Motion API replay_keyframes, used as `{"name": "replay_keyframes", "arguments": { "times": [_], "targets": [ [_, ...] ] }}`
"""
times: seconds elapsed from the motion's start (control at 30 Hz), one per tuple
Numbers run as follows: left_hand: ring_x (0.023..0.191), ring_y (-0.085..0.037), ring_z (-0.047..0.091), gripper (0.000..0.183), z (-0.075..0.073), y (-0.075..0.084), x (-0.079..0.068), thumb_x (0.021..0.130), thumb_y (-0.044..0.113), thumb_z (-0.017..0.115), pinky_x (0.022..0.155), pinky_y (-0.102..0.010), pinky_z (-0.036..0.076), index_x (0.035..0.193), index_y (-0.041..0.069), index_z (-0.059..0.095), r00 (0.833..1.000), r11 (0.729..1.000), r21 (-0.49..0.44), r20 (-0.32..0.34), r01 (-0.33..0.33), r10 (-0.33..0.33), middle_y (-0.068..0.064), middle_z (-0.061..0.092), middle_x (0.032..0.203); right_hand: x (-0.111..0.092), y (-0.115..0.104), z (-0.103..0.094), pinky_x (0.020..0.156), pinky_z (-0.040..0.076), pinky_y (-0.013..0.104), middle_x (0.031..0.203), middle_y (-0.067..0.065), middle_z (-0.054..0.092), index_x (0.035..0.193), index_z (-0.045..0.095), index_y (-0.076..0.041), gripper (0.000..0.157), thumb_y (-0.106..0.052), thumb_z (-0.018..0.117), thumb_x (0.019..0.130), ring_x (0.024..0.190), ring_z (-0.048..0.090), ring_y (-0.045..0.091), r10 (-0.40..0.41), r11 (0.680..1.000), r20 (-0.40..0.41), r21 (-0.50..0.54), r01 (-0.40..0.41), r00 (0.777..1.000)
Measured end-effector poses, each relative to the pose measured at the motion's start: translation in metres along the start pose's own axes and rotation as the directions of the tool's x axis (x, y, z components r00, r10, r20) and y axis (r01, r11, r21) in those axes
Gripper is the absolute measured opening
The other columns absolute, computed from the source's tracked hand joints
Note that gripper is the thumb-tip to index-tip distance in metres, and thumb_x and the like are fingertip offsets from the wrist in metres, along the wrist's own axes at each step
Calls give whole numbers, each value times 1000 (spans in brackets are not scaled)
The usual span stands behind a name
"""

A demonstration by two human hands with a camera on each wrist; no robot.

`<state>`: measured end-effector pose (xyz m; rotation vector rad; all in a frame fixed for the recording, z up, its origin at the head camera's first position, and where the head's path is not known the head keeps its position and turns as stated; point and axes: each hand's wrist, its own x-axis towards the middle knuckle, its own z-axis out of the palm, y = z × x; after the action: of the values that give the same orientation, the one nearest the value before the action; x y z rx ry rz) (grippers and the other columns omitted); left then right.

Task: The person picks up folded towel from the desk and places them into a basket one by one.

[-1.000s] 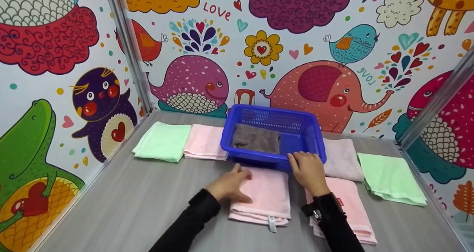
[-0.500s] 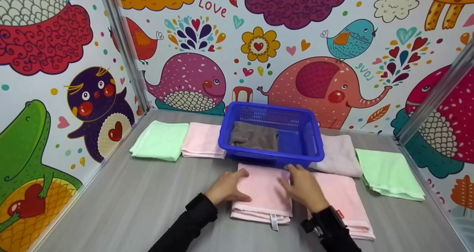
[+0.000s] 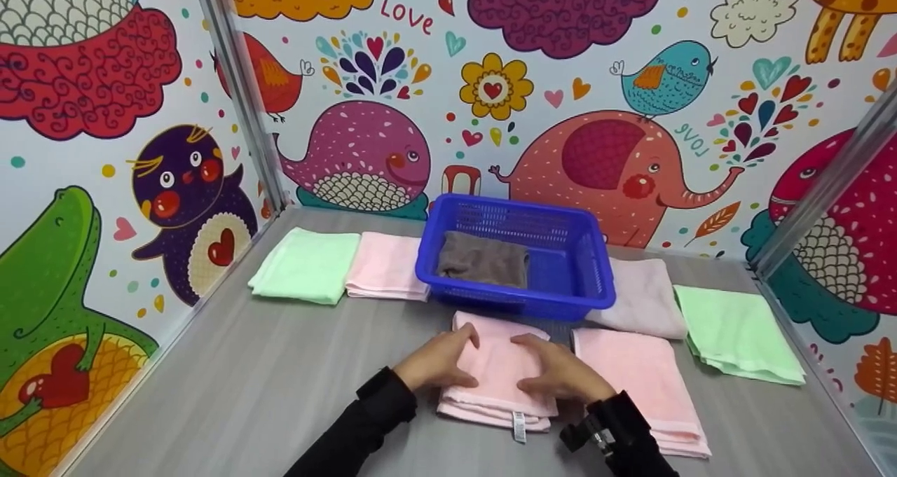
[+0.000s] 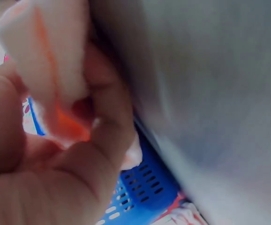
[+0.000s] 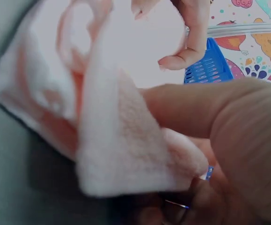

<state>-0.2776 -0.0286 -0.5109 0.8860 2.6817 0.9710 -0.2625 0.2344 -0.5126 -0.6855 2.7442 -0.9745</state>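
Observation:
A folded pink towel [image 3: 496, 368] with a white label at its near edge lies on the table in front of the blue basket. My left hand [image 3: 436, 362] grips its left side; in the left wrist view the fingers [image 4: 108, 101] curl round the folded edge. From the other side my right hand [image 3: 566, 373] holds it, thumb on top and fingers under the layers in the right wrist view, where the cloth [image 5: 126, 136] bulges up. The blue plastic basket [image 3: 515, 302] holds a folded grey-brown towel [image 3: 483, 261] at its left.
Left of the basket lie a green towel [image 3: 306, 265] and another pink towel [image 3: 385, 267]. To its right are a pale pinkish-grey towel [image 3: 645, 298], a green towel [image 3: 739, 333] and a pink towel [image 3: 648, 386] nearer me. Patterned walls [image 3: 490, 36] enclose the grey table [image 3: 280, 379].
My right hand has left the basket's front rim and come down to the right side of the near pink towel. The left hand has stayed at its left side and the towel's sides now bunch inward.

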Motion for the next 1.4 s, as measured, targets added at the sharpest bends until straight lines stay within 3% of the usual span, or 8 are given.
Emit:
{"name": "replay_keyframes", "arguments": {
  "times": [0.33,0.57,0.8,0.9,1.03,1.13,1.27,1.4],
  "targets": [
    [96,-20,60,50,-5,15,-3,74,14,93,87,-33,51,112,7,61,1000,992,125,12,-21,19,-8,65,101,-2,-5,-11,102,49,38,125,8,72,125,72,-9,49,-8,84,78,114,63,23,-149,988,79,-24,151,986],
    [100,-19,59,40,-39,41,-15,76,8,86,90,-32,49,111,12,68,990,986,97,25,-139,137,-6,65,108,-15,-31,-39,85,46,21,111,0,76,113,79,-15,34,-10,84,79,95,56,6,-215,977,81,20,214,973],
    [104,-21,57,24,-73,52,-17,89,5,75,93,-36,49,112,12,76,962,978,23,-174,-209,210,-9,61,112,-15,-54,-68,87,50,25,118,4,75,120,76,-15,39,-6,82,83,101,62,14,-256,966,-118,7,259,959],
    [99,-24,58,26,-80,45,-5,89,-1,73,91,-39,52,113,8,77,915,972,7,-334,-236,225,-12,59,107,1,-55,-75,95,52,34,126,7,73,126,74,-13,47,1,80,82,112,64,21,-274,962,-228,-41,272,934],
    [116,-35,62,35,-87,33,22,91,-10,65,103,-46,54,122,2,74,822,965,44,-515,-258,243,-21,59,125,32,-52,-85,105,48,43,130,11,70,129,72,-11,55,9,78,78,123,61,28,-275,960,-371,-56,274,887],
    [133,-38,56,43,-89,24,41,94,-15,56,111,-46,49,134,-3,67,778,966,82,-578,-245,247,-24,50,147,56,-48,-88,86,50,32,114,12,71,125,74,-11,52,10,77,77,98,62,23,-248,966,-484,-58,252,839],
    [146,-40,43,46,-89,13,62,96,-17,48,118,-47,41,141,-11,56,775,969,116,-582,-219,245,-24,34,164,84,-38,-85,63,36,24,88,12,61,111,81,-10,37,10,74,81,69,44,17,-203,977,-616,-81,195,761],
    [147,-41,41,51,-85,-2,77,94,-19,49,117,-48,40,145,-12,51,805,977,151,-554,-150,210,-22,25,169,107,-28,-74,69,46,33,88,16,63,103,82,-5,30,11,71,81,74,55,23,-163,986,-670,-98,132,725]
  ]
}}
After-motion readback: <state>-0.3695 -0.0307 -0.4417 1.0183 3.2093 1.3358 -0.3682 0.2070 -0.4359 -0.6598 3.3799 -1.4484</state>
